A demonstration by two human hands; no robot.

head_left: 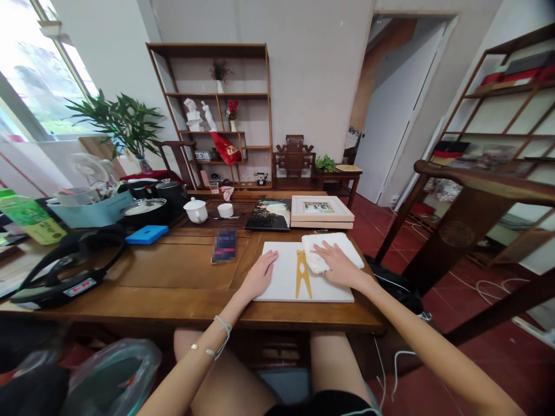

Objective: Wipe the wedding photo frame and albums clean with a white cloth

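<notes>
A white rectangular board (281, 283) lies flat on the wooden table in front of me. On its middle is a golden-yellow piece (302, 274) shaped like a clothes peg with two splayed legs; whether it is loose or part of the surface, I cannot tell. My left hand (259, 275) rests along the board's left edge, fingers stretched out and holding nothing. To the right, a folded white cloth (347, 248) covers the board's upper right corner. Spread flat on that cloth is my right hand (335, 263), just right of the yellow piece.
Behind the board lie stacked picture frames (323, 219) and a dark picture (267, 214). A phone (224, 246), a blue box (147, 234) and a lidded white cup (196, 210) sit leftward. A wooden chair (459, 225) stands right of the table (173, 271).
</notes>
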